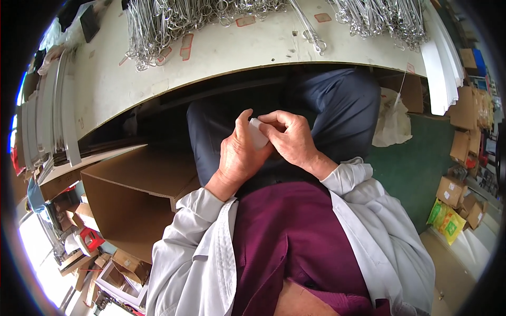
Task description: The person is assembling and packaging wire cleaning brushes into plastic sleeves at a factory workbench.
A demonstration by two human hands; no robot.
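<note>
Small white piece [257,134] is held up between both hands, above the lap, just short of the table edge. Visible part's long axis runs roughly fore-aft, far end tipped slightly left and pointed at the worktable [211,71]; lower end is hidden by the hands. Material can't be made out.

Left hand [241,152]: reached in from lower left, one digit raised along the piece's left side, other fingers mostly hidden. Partly closed, piece cradled in it. Right hand [291,138]: brought in from the right, wrist bent inward, fingers curled; piece's upper right edge is pinched by thumb and index finger. Exact contact under the fingers can't be told.

Piece is thus set to the right of the left hand's raised digit, left of the right thumb. Both forearms are angled inward, grey sleeves [354,181] pushed back past the wrists.

Dark trousers [345,100] are seen below and beyond. Looped metal rods [150,31] are heaped on the table; open cardboard box [124,208] is placed at left.
</note>
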